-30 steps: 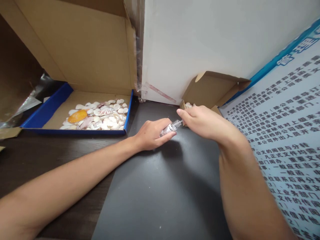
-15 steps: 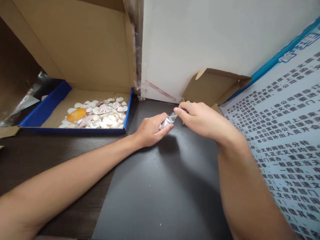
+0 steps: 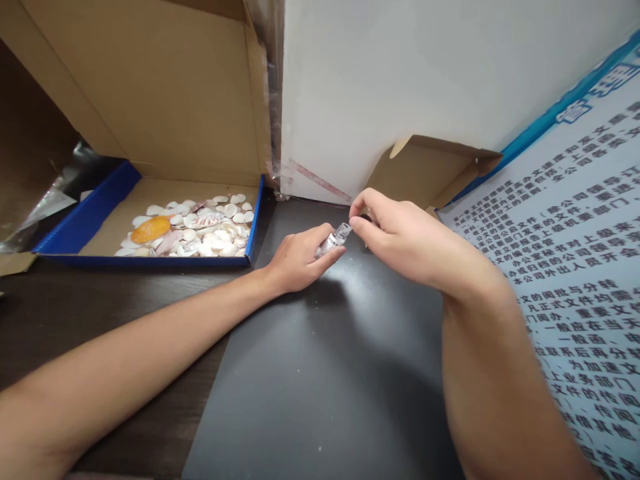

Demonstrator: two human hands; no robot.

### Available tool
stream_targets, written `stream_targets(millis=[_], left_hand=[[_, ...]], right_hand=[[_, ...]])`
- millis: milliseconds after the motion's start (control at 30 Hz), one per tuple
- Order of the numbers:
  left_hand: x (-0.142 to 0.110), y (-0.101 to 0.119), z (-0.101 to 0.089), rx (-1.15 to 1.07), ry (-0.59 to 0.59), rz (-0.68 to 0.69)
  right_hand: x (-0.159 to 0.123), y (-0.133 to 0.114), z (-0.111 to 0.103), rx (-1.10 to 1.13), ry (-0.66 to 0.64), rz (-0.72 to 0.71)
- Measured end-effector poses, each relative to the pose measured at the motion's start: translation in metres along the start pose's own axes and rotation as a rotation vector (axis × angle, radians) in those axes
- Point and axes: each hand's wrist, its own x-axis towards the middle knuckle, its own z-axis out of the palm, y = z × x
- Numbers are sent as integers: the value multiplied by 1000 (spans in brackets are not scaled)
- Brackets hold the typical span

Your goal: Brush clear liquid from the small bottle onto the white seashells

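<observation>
My left hand is closed around a small clear glue tube with a printed label, holding it just above a black mat. My right hand pinches the tube's tip end with thumb and fingers, and the tip itself is hidden under them. Both hands meet near the far edge of the mat, in front of a small open cardboard box.
A blue-rimmed cardboard box at the left holds several white seashells and one orange shell. A white wall stands behind. A printed poster lies at the right. Clear plastic wrap sits far left.
My right hand has slid along the tube toward my left hand and now covers its tip. Less of the tube shows between the hands. Both hands shifted slightly left.
</observation>
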Motion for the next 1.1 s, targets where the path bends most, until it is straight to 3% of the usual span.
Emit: stream_targets(millis=[300, 667, 1100], left_hand=[[-1, 0, 1, 13, 3, 33], [0, 0, 0, 9, 21, 56], [4, 3, -2, 80, -128, -70]], right_hand=[[-2, 0, -2, 22, 16, -85], [-7, 1, -10, 54, 28, -79], [-17, 26, -34, 155, 101, 115]])
